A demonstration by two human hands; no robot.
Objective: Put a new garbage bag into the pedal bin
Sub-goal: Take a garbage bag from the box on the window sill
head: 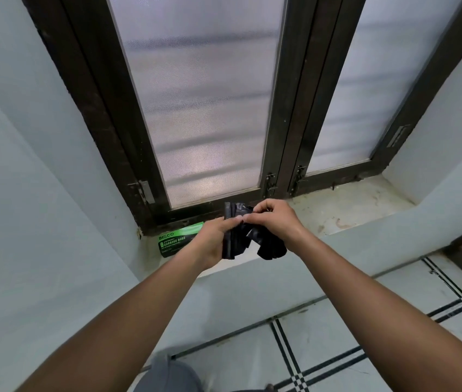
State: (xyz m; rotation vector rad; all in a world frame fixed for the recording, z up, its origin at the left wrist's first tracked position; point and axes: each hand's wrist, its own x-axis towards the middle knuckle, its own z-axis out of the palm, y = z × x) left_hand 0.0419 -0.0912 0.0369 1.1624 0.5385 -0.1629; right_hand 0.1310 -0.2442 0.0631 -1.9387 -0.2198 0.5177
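Grey, rounded and low at our feet sits something (167, 374) that may be the pedal bin; we cannot tell. Above the window sill (351, 210) our left hand (213, 241) grips the folded black garbage bag (235, 236) while our right hand (273, 219) pinches its top edge. We should peel one layer free, slowly, both forearms stretched forward, wrists close together.

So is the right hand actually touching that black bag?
Touching. The head view shows the right hand pinching the folded black bag at its top, while the left hand grips it.
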